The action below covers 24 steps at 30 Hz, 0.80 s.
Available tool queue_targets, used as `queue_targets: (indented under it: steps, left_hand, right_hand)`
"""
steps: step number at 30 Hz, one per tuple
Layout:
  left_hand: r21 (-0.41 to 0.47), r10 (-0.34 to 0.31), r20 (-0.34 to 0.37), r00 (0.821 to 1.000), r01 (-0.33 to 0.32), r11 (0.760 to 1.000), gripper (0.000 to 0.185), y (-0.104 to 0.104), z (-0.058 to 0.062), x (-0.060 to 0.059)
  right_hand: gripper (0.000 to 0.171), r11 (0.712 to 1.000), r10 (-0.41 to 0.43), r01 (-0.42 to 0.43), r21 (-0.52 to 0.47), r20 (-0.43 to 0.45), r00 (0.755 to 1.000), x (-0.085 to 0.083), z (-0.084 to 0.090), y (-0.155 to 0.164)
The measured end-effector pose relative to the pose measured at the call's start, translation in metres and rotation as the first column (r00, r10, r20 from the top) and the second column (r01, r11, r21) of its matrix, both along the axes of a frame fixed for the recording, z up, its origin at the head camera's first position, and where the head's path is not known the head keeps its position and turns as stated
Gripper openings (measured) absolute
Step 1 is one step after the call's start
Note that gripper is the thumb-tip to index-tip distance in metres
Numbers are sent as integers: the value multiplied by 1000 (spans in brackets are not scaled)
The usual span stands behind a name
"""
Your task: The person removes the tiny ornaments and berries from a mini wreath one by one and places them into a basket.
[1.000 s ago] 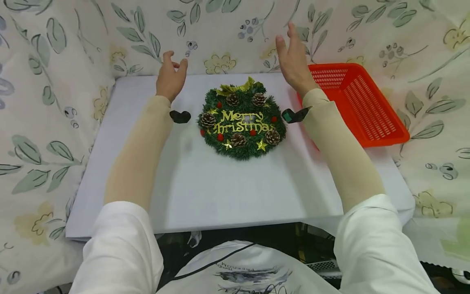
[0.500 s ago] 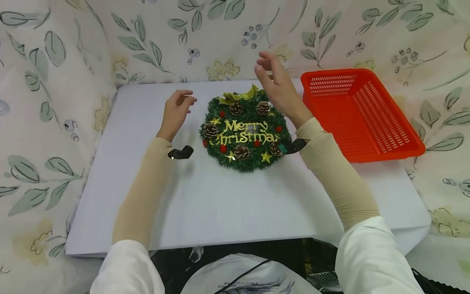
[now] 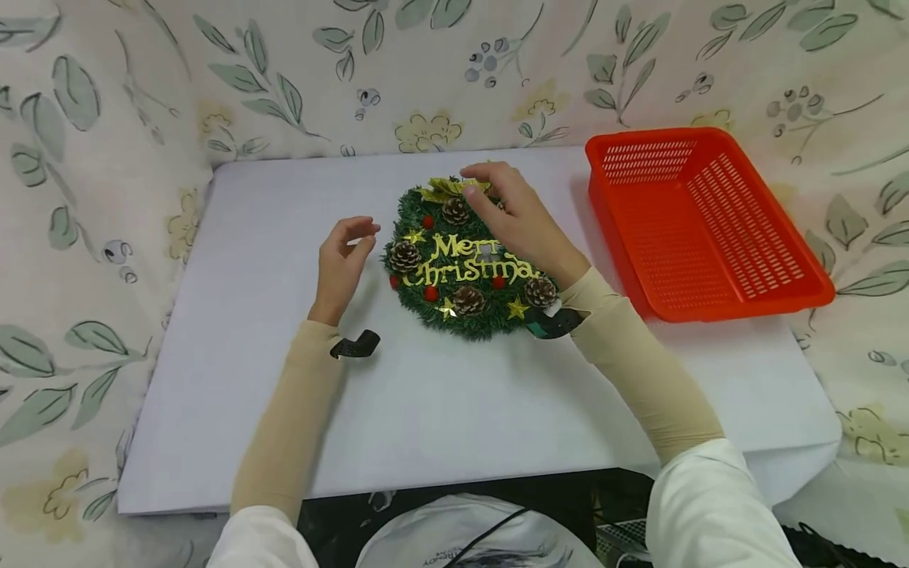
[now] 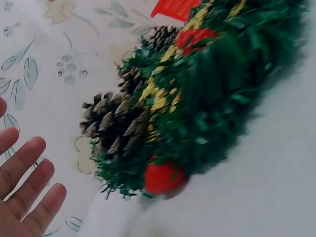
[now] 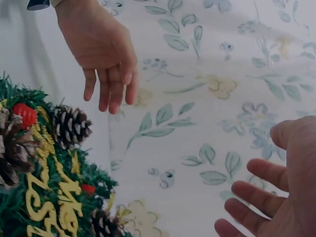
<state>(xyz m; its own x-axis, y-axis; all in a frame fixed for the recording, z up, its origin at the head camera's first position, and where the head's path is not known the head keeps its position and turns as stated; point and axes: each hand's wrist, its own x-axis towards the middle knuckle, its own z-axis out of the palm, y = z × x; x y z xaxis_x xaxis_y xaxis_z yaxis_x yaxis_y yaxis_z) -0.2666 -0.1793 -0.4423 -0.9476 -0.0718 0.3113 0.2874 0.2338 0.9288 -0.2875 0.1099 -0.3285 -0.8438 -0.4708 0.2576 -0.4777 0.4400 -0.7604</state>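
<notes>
The wreath (image 3: 469, 260) is laid flat on the table (image 3: 440, 410). The right hand (image 3: 521, 225) is spread above it, fingers (image 3: 479, 185) loosely extended, gripping nothing. The left hand (image 3: 342, 264) is held just beside it, fingers relaxed, empty.

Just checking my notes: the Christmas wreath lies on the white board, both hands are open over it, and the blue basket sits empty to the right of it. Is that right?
Not quite: the basket is red, not blue, as the head view shows. The rest stands: the wreath lies on the white board, the left hand and right hand are open by it, and the basket sits empty to its right.
</notes>
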Motion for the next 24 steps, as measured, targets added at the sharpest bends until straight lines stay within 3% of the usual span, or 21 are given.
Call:
queue_targets:
  steps: [3,10,12,16,24]
  left_hand:
    - [6,-34,2,999,34,999,34,3,-3,10]
    - [-12,-90,50,995,91,996,49,11,-12,17]
    - [-12,-110,60,992,111,994,53,14,-6,22]
    - [9,-145,74,987,145,989,60,18,2,28]
    - [16,-156,91,983,156,988,64,19,-3,30]
  right_hand:
    - [48,1000,17,-17,23,11,1000,4,-5,-4]
    - [48,996,69,-72,58,56,996,9,-17,-13]
    - [50,993,81,-86,76,74,994,9,-20,-17]
    - [53,985,117,-129,111,102,988,4,-28,-27]
    - [57,954,202,-222,200,115,973,-11,-36,-51]
